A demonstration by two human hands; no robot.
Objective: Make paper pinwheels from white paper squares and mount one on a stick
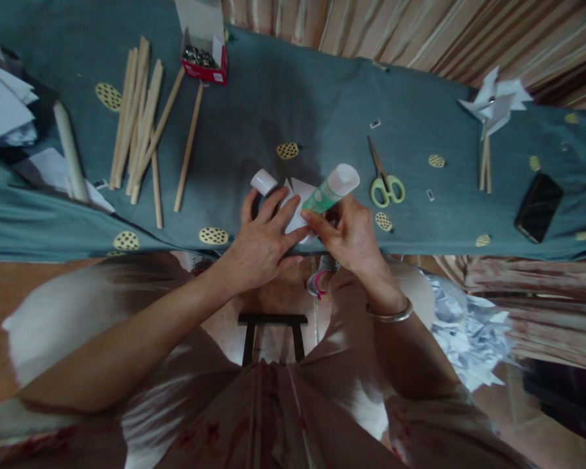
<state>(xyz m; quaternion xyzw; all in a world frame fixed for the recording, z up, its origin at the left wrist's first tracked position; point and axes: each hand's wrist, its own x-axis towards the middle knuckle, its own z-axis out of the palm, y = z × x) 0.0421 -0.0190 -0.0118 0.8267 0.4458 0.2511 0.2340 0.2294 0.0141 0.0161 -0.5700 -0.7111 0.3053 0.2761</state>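
My right hand (349, 231) is closed round a green and white glue stick (329, 190), tilted with its lower end at a piece of white paper (297, 195) by the table's front edge. My left hand (266, 241) lies on that paper with its fingers spread, pressing it against the cloth. A white cap (264, 183) rests just beyond my left fingertips. To the right of the glue stick are scissors (385, 182) with light green handles.
Wooden sticks (139, 124) and a red box of metal pieces (205, 65) lie at the left back. White paper sheets (2, 104) are at the far left. Rightward are a white pinwheel (493, 103) and a black phone (538, 207). Cut paper (469, 332) is piled below the table's edge.
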